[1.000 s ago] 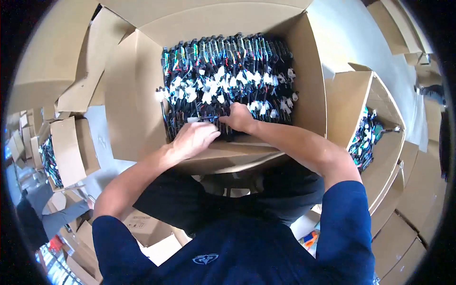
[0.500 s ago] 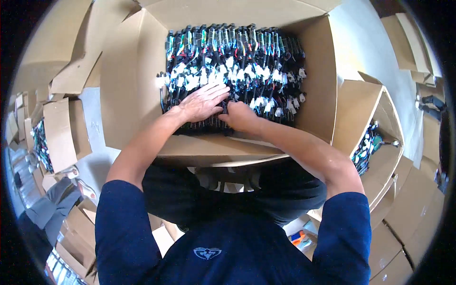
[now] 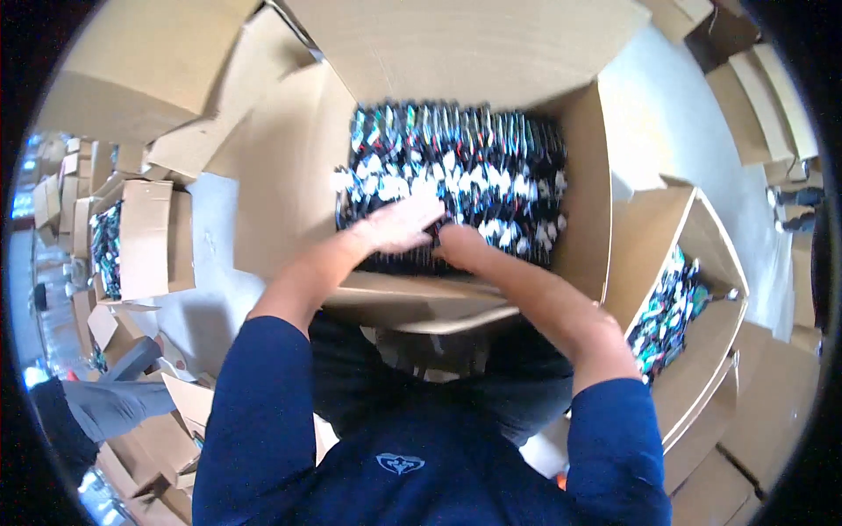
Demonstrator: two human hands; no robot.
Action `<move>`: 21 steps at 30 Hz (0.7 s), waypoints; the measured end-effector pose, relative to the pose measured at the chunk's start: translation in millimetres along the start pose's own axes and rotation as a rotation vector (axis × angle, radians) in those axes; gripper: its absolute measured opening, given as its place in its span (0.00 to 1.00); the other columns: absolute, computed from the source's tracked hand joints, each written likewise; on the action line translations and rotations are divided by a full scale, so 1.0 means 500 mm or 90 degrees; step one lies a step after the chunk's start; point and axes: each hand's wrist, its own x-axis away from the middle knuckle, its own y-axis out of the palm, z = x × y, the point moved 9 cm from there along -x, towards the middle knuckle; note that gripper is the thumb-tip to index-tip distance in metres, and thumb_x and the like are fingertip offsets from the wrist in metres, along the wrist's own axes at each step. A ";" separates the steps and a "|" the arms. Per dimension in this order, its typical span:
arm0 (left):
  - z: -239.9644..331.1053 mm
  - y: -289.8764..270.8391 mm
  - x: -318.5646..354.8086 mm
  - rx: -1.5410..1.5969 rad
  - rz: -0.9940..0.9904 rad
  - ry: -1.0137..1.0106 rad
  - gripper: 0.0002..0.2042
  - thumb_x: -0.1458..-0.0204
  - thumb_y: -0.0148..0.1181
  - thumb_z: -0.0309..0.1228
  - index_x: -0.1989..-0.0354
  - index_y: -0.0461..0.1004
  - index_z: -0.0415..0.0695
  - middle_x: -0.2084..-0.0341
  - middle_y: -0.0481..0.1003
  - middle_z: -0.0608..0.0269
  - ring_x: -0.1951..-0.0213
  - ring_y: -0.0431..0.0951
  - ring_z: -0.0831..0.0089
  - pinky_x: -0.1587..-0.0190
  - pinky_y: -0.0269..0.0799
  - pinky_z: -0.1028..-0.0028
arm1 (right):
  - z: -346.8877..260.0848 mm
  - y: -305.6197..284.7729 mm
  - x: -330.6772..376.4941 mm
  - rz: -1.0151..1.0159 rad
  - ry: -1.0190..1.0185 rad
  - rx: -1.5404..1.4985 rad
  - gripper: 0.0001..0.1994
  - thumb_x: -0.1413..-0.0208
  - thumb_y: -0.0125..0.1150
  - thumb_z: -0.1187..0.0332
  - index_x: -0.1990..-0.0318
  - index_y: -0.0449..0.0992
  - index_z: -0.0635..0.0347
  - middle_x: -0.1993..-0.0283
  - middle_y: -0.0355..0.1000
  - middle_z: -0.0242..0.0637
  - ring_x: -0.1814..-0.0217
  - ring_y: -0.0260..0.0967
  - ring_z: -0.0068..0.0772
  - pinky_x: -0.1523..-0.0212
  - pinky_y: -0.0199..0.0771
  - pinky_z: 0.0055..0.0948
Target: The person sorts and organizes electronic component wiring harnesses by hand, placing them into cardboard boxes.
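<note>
The person's dark blue shirt (image 3: pixel 474 478), with one pale emblem (image 3: pixel 400 463), fills the lower edge, above it two legs in black trousers (image 3: pixel 531 377). Beyond the knees stands one open carton (image 3: pixel 586 188), its near wall crossed by both forearms.

Two bare hands reach inside. The left hand (image 3: pixel 405 221) is held flat over the packed wired parts (image 3: pixel 500 182), fingers straight and close together, holding nothing that shows. The right hand (image 3: pixel 460 248) is just beside it, fingers curled down among the parts; whether it pinches one cannot be told. Both hands are blurred, and they cover some of the pieces.

The parts stand in tight ranks across the carton, black with white connectors, too many and too smeared to count. They reach close to the right wall, and the tall walls leave room for the hands mainly from above.

Two more cartons with similar pieces show: a right-hand carton (image 3: pixel 647 219), opening sideways, and a smaller left-hand carton (image 3: pixel 146 238), its contents partly hidden by a flap. Pale floor (image 3: pixel 206 320) runs between the cartons. At far left is a co-worker's grey trouser leg (image 3: pixel 127 408), the upper body cut off.
</note>
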 end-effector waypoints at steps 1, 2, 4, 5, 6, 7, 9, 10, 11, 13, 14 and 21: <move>0.016 -0.002 -0.023 0.100 -0.124 -0.078 0.29 0.45 0.63 0.36 0.36 0.65 0.38 0.38 0.67 0.41 0.33 0.64 0.48 0.30 0.60 0.57 | 0.005 0.011 0.010 -0.080 0.012 0.057 0.22 0.44 0.67 0.50 0.65 0.82 0.65 0.60 0.81 0.51 0.57 0.81 0.52 0.55 0.81 0.48; 0.037 -0.028 -0.030 0.136 -0.120 -0.088 0.28 0.48 0.65 0.35 0.39 0.67 0.38 0.43 0.69 0.41 0.36 0.67 0.48 0.33 0.62 0.56 | 0.012 0.023 0.015 -0.063 0.000 0.091 0.24 0.43 0.65 0.47 0.58 0.81 0.65 0.54 0.80 0.50 0.51 0.80 0.49 0.51 0.80 0.47; 0.030 -0.042 0.030 0.116 -0.070 -0.053 0.32 0.49 0.66 0.34 0.35 0.65 0.37 0.37 0.67 0.43 0.34 0.66 0.50 0.30 0.60 0.57 | -0.049 0.014 -0.004 -0.089 -0.020 0.122 0.24 0.42 0.63 0.46 0.52 0.80 0.58 0.51 0.80 0.48 0.48 0.79 0.48 0.51 0.80 0.47; 0.040 -0.054 0.037 0.156 -0.086 -0.090 0.32 0.48 0.65 0.36 0.34 0.65 0.38 0.35 0.66 0.45 0.33 0.65 0.52 0.29 0.58 0.58 | -0.072 -0.005 0.009 -0.072 -0.036 0.115 0.24 0.43 0.64 0.45 0.52 0.81 0.56 0.52 0.80 0.47 0.48 0.79 0.49 0.51 0.80 0.47; 0.073 -0.088 0.015 0.143 -0.031 -0.099 0.30 0.48 0.63 0.37 0.36 0.67 0.38 0.38 0.69 0.47 0.35 0.68 0.52 0.31 0.60 0.57 | -0.042 -0.011 0.023 -0.085 -0.011 0.163 0.25 0.44 0.65 0.44 0.52 0.81 0.57 0.52 0.81 0.47 0.48 0.79 0.48 0.49 0.80 0.47; 0.100 -0.118 0.005 0.106 0.005 -0.093 0.27 0.49 0.62 0.36 0.40 0.70 0.38 0.43 0.74 0.48 0.39 0.71 0.52 0.34 0.64 0.56 | -0.037 -0.030 0.034 -0.076 -0.012 0.169 0.26 0.46 0.66 0.44 0.50 0.81 0.56 0.52 0.80 0.48 0.47 0.79 0.47 0.47 0.79 0.46; 0.120 -0.147 0.014 0.127 0.079 -0.165 0.19 0.49 0.61 0.35 0.52 0.75 0.37 0.56 0.79 0.47 0.52 0.80 0.47 0.45 0.74 0.53 | -0.052 -0.084 0.054 -0.038 -0.013 0.168 0.22 0.44 0.64 0.47 0.48 0.82 0.51 0.50 0.81 0.44 0.45 0.78 0.47 0.43 0.77 0.46; 0.147 -0.142 -0.012 0.169 0.091 -0.222 0.17 0.45 0.59 0.37 0.54 0.74 0.36 0.59 0.79 0.45 0.56 0.81 0.46 0.50 0.76 0.51 | -0.009 -0.111 0.082 -0.060 0.049 0.178 0.19 0.42 0.62 0.50 0.51 0.83 0.50 0.51 0.81 0.43 0.46 0.79 0.47 0.43 0.77 0.45; 0.168 -0.145 -0.013 0.171 0.112 -0.236 0.16 0.40 0.56 0.39 0.54 0.75 0.38 0.61 0.79 0.45 0.57 0.81 0.48 0.52 0.76 0.51 | -0.020 -0.125 0.077 -0.083 -0.016 0.217 0.18 0.40 0.60 0.52 0.51 0.83 0.51 0.49 0.81 0.43 0.45 0.79 0.46 0.44 0.78 0.42; 0.238 -0.170 0.009 0.271 0.126 -0.233 0.16 0.37 0.55 0.45 0.53 0.79 0.47 0.58 0.80 0.47 0.54 0.82 0.51 0.51 0.76 0.54 | 0.013 -0.187 0.123 -0.072 0.066 0.219 0.17 0.39 0.57 0.51 0.58 0.84 0.53 0.57 0.82 0.45 0.57 0.82 0.45 0.56 0.81 0.47; 0.188 -0.119 0.065 0.167 0.052 -0.249 0.17 0.37 0.55 0.46 0.48 0.79 0.50 0.55 0.80 0.47 0.52 0.82 0.52 0.49 0.76 0.55 | -0.075 -0.189 0.078 -0.001 -0.001 0.212 0.18 0.40 0.59 0.51 0.62 0.84 0.56 0.61 0.82 0.47 0.62 0.82 0.48 0.61 0.81 0.49; 0.138 -0.141 0.137 0.230 0.150 -0.346 0.19 0.42 0.60 0.37 0.49 0.78 0.34 0.58 0.78 0.34 0.53 0.78 0.39 0.48 0.73 0.51 | -0.139 -0.365 0.330 0.246 -0.027 0.079 0.23 0.45 0.68 0.51 0.54 0.79 0.63 0.67 0.78 0.53 0.60 0.78 0.60 0.56 0.78 0.52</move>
